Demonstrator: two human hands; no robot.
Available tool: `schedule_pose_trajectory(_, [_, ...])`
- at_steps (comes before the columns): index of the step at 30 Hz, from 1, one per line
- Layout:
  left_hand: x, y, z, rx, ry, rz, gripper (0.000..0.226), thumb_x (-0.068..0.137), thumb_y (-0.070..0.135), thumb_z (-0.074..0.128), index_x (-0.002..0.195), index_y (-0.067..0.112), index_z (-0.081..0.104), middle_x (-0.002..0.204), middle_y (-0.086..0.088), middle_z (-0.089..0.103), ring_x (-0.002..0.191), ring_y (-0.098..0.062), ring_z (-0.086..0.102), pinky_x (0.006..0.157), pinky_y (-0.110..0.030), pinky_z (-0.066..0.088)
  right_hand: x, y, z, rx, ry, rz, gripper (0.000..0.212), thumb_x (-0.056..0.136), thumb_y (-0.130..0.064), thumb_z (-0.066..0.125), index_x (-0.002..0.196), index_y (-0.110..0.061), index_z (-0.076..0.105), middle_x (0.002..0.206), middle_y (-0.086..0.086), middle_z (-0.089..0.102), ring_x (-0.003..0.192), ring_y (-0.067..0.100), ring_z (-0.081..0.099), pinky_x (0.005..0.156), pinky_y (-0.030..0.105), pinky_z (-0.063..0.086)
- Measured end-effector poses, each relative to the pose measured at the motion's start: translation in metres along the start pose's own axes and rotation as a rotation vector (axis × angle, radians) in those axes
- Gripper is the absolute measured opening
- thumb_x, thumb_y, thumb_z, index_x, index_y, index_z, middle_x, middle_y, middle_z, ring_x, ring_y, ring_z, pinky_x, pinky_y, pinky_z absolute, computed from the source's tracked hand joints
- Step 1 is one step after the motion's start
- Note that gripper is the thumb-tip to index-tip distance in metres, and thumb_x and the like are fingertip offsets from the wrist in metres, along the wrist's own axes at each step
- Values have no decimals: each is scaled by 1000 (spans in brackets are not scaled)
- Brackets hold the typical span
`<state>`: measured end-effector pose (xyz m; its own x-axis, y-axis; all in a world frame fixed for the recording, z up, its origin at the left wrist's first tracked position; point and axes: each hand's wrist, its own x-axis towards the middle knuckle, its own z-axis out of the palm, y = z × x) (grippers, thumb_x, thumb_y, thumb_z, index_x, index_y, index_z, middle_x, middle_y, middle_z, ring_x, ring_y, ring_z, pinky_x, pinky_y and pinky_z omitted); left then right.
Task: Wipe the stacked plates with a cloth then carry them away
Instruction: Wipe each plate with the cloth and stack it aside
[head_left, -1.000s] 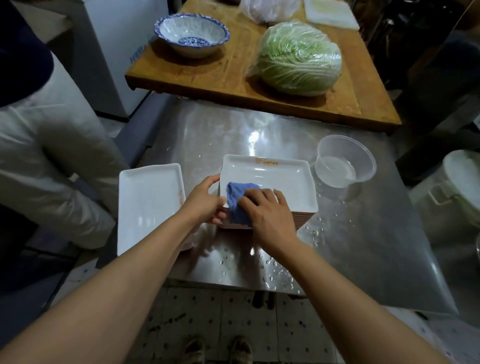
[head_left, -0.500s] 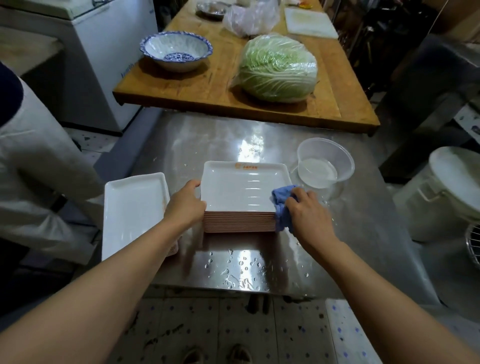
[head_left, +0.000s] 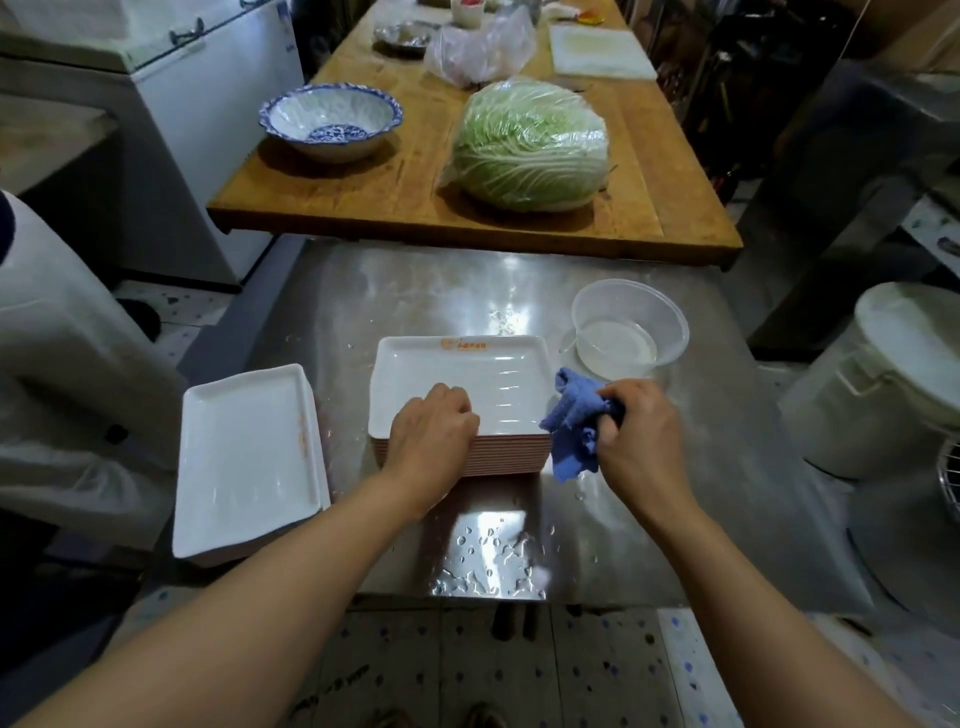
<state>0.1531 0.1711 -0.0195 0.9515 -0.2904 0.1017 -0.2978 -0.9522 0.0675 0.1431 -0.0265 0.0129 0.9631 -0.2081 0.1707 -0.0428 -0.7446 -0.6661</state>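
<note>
Plates (head_left: 462, 379), white and square, are sitting stacked on the wet steel table (head_left: 405, 291) right in front of me, though by size the wooden table (head_left: 410, 182) at twelve o'clock is coming first, lying just beyond the steel one. On that wood the wrapped cabbage (head_left: 530, 140) is resting toward one o'clock and the blue-patterned bowl (head_left: 330, 119) toward eleven. At three o'clock a white lidded bucket (head_left: 893, 379) is standing off the steel table's edge. At nine o'clock of the stack, apart from it, a second pile of white rectangular trays (head_left: 247, 452) is hanging partly over the table's left edge. A clear plastic tub (head_left: 628, 327) holding a little water is sitting at two o'clock, just beside the stack. I am pressing my left hand (head_left: 434, 436) over the stack's near-left corner, fingers curled down around the edge. My right hand (head_left: 641, 436) is closing in a fist on the blue cloth (head_left: 574, 421), which is bunching against the stack's right side.
</note>
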Motion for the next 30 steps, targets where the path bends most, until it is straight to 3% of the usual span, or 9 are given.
schedule_pose_trajectory(3, [-1,2,-2,-12,75,35,19,71,-6,66,80,9,72,90,-3,66,87,-25,58,59,-31,42,-3,3,-3,3,6,33,18,80,10,49,88,4,64,105,18,58,81,15,44,66,14,27])
schedule_pose_trajectory(7, [-3,-3,-3,-111,69,30,23,83,3,59,94,17,74,104,5,66,100,-20,55,69,-30,40,-5,1,-9,27,22,27,19,79,9,50,87,1,66,102,16,59,81,14,46,67,12,28])
schedule_pose_trajectory(10, [-2,-9,-20,-245,157,-6,11,80,8,67,88,13,72,94,-1,70,92,-25,60,68,-32,42,-3,1,-17,19,50,16,18,78,8,52,87,1,66,96,15,59,82,15,47,69,14,29])
schedule_pose_trajectory(13, [6,-9,-44,-235,251,-31,10,84,15,65,93,11,66,88,-9,69,83,-32,61,64,-34,38,0,-6,-24,78,71,26,16,78,7,53,80,-2,66,84,7,57,79,20,51,65,21,34])
schedule_pose_trajectory(17, [12,-8,-77,-272,318,-44,13,92,24,55,98,13,57,82,-11,65,75,-35,58,60,-31,28,0,-30,-33,175,107,-7,15,84,1,56,85,-10,65,87,-2,52,74,5,49,64,9,38])
schedule_pose_trajectory(20, [6,-10,-98,-457,364,-73,12,94,26,49,93,14,52,74,-5,60,70,-34,55,59,-32,28,3,-56,-42,290,184,-53,18,84,1,58,88,-16,65,95,1,56,79,5,53,72,8,40])
schedule_pose_trajectory(22, [0,-11,-112,-631,374,-91,13,95,26,46,85,17,48,68,6,53,65,-25,51,59,-33,31,3,-77,-48,332,253,-100,20,83,2,57,91,-14,66,101,2,56,89,11,56,82,21,46])
schedule_pose_trajectory(26, [-14,-15,-137,-1021,343,-226,11,96,16,49,86,14,55,74,1,60,70,-17,55,68,-36,44,-4,-117,-56,354,361,-285,25,80,7,59,98,-8,67,113,0,48,107,16,53,89,23,45])
schedule_pose_trajectory(30, [-28,-18,-155,-1341,275,-347,15,98,14,45,88,16,56,79,-8,63,72,-21,59,72,-40,53,-10,-147,-55,290,186,-486,37,79,-1,60,115,-8,63,133,9,41,124,15,38,105,22,33])
